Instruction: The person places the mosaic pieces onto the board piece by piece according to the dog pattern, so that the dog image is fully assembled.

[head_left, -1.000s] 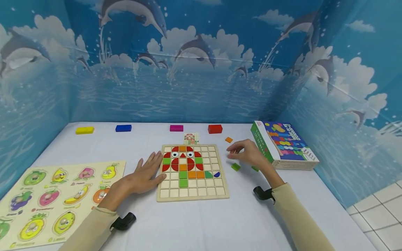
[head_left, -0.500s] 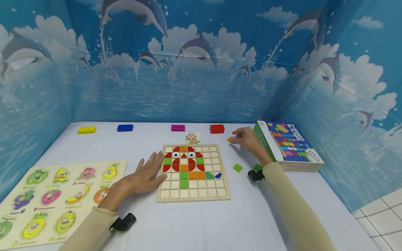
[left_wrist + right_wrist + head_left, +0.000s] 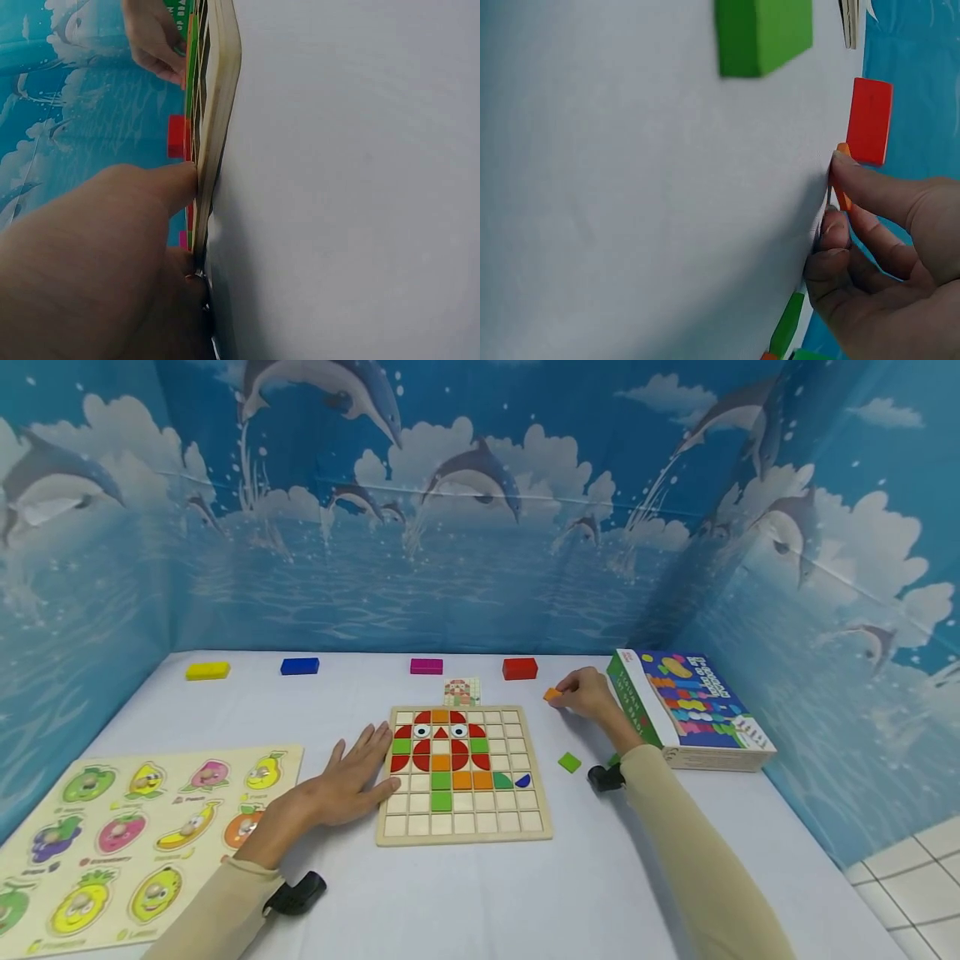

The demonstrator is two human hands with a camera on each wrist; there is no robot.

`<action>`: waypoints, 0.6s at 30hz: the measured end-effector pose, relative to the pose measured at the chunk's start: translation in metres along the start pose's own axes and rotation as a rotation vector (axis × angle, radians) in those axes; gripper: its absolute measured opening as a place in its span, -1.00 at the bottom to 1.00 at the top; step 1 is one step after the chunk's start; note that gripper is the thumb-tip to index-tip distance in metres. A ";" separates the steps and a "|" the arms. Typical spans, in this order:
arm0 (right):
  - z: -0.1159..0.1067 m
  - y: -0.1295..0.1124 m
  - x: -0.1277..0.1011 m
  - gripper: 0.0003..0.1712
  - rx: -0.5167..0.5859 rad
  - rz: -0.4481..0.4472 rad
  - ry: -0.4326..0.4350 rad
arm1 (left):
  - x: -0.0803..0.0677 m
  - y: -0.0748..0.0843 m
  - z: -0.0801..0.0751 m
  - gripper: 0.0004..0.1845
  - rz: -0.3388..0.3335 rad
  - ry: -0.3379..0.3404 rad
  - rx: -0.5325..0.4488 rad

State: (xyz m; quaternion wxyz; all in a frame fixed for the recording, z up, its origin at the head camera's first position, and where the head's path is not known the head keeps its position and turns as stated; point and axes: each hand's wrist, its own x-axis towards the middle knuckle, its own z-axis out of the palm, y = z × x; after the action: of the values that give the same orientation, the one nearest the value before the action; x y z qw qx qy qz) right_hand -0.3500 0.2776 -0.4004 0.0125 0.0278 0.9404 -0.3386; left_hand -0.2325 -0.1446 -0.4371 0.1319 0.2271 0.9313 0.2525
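Note:
A wooden grid board (image 3: 517, 835) lies mid-table, partly filled with red, orange and green tiles that make an owl-like figure. My left hand (image 3: 366, 762) lies flat on the cloth, fingers straight against the board's left edge (image 3: 222, 112). My right hand (image 3: 564, 697) reaches behind the board's right corner and pinches a small orange tile (image 3: 552, 694) on the table. In the right wrist view the thumb and fingers (image 3: 870, 187) close on the orange tile (image 3: 843, 196) next to a red block (image 3: 871, 120). A loose green tile (image 3: 569, 762) lies right of the board.
A colourful game box (image 3: 686, 706) stands at the right. A fruit peg puzzle (image 3: 135, 835) fills the front left. Yellow (image 3: 207, 671), blue (image 3: 299, 666), magenta (image 3: 426, 666) and red (image 3: 520, 668) blocks line the back edge, with a pattern card (image 3: 460, 691) behind the board.
My right hand left the green tile, moved toward the back of the table and closed its fingers on the orange tile. The left hand stayed at the board's edge.

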 end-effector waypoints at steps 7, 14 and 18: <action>-0.001 -0.009 -0.019 -0.85 0.015 -0.089 0.039 | -0.003 0.002 -0.001 -0.01 0.019 0.006 -0.007; 0.002 -0.037 -0.071 -0.89 0.134 -0.258 -0.098 | 0.002 -0.003 0.002 -0.04 0.001 0.007 0.009; 0.015 -0.051 -0.102 -0.91 0.190 -0.315 -0.234 | 0.002 -0.003 0.002 -0.04 0.004 0.004 0.012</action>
State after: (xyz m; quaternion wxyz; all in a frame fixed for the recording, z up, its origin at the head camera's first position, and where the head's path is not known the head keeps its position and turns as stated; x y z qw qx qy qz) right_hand -0.2513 0.2244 -0.3754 0.0657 -0.1580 0.8892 -0.4243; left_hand -0.2345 -0.1450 -0.4405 0.1279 0.2293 0.9326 0.2475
